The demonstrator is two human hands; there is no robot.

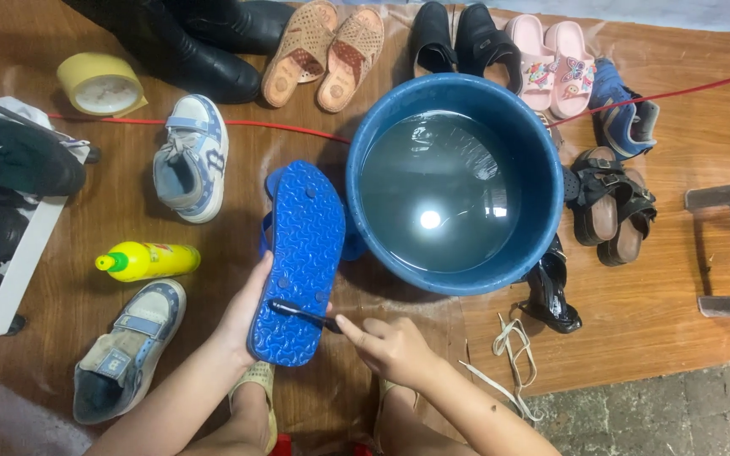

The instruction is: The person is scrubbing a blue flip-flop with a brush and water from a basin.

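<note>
**Sole-up flip-flop, brush on heel**

Blue flip-flop (304, 262) sole up, tilted, toe end toward basin (551, 169), heel end near lap. Left hand (247, 312) cupped under its left edge at heel half, thumb on rim, other fingers hidden beneath; firm grip. Right hand (390, 346) closed round a dark brush (302, 312), forefinger stretched along handle, brush head lying across sole's lower third, touching it. Both forearms coming up from bottom edge, elbows bent, wrists angled inward toward each other. Second blue flip-flop partly hidden behind, btwn first one & basin.

Yellow bottle (149, 260) w/ green cap lying on its side, left of flip-flop, btwn two white-blue sneakers (192, 156); label small, unreadable. Yellow tape roll (100, 83) at upper left. Basin round, blue, filled w/ water, just right of flip-flop. White laces (513, 350) loose on mat at right.
</note>
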